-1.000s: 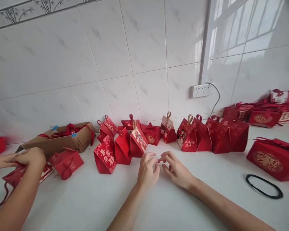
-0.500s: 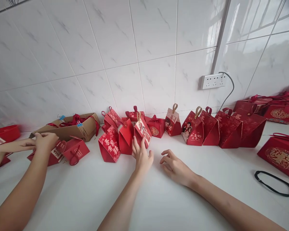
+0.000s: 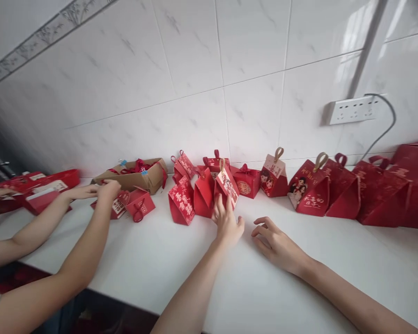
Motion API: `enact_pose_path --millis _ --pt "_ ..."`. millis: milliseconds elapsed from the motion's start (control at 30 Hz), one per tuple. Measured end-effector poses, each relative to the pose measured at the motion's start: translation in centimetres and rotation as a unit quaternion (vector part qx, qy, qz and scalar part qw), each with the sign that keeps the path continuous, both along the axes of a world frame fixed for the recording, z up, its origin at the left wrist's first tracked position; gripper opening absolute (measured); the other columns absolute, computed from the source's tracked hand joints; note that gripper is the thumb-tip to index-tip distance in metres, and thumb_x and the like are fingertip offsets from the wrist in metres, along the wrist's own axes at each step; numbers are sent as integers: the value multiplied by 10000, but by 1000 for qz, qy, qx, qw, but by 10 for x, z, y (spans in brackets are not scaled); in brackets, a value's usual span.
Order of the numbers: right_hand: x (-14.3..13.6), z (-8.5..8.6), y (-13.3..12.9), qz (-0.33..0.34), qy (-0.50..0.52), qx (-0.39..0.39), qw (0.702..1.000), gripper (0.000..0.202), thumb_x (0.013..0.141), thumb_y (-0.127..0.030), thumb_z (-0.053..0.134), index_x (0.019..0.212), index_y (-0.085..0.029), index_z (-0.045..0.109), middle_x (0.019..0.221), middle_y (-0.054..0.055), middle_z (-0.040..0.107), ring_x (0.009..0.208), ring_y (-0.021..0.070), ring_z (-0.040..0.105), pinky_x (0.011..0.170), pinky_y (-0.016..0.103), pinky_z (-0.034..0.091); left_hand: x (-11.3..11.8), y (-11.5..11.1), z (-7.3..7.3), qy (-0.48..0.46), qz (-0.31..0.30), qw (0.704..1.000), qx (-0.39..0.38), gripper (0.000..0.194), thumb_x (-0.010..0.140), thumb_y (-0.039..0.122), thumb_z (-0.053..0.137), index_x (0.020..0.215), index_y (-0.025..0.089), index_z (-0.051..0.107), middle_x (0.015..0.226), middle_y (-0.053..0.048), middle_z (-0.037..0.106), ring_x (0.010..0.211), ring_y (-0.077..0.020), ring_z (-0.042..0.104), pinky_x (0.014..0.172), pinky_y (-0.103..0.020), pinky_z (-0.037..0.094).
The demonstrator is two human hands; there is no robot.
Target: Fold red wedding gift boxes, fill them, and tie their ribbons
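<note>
My left hand (image 3: 229, 224) reaches forward with its fingers stretched out against the lower front of a small red gift box (image 3: 227, 183) with a light printed panel and a tan ribbon loop. Its thumb stands apart, and the fingers are not wrapped round the box. To the right, my right hand (image 3: 279, 245) rests on the white table, fingers loosely bent and slightly apart, holding nothing. Beside the touched box stand a plain red box (image 3: 204, 194) and a red box with light lettering (image 3: 181, 200). Behind them sits a red box with a bow (image 3: 245, 181).
A row of red boxes (image 3: 310, 188) stands at right, below a wall socket (image 3: 353, 110) with a grey cable. At left lies an open cardboard box (image 3: 156, 178) of red ribbons. A co-worker's hands (image 3: 107, 189) handle another red box; another person's arm shows farther left.
My view has swung left, so everything sits farther right and more of the co-workers shows. My left hand stays at the same box; my right hand keeps its pose.
</note>
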State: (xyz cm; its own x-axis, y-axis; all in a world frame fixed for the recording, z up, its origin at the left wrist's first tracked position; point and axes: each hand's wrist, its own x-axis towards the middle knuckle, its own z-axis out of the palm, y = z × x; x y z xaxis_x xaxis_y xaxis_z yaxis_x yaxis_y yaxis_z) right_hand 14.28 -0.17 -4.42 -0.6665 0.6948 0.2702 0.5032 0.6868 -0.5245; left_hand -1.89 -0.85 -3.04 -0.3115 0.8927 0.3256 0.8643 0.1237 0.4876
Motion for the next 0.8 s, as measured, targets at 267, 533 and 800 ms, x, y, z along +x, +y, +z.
enact_pose_path --millis 267,533,800 --pt "1 2 -2 4 -16 2 1000 218 891 -231 354 921 -179 564 1188 125 436 639 114 594 724 386 525 1 -1 -1 3 -14 1000 -14 730 758 249 481 1435 149 228 1470 -151 278 1359 -288 248 1074 -501 243" --pt "-1 4 1 -2 4 9 1000 174 848 -152 430 934 -161 582 1169 131 467 664 129 616 738 377 531 4 -3 0 -23 -22 999 23 628 790 229 451 1399 169 311 1431 -154 342 1314 -303 328 1044 -534 261" --pt "-3 8 3 -73 105 -38 991 236 872 -221 447 1087 -139 498 1144 142 468 873 193 621 846 408 503 9 -10 6 -59 -76 989 116 492 837 299 393 1312 194 460 1369 -136 448 1266 -281 415 1020 -490 270"
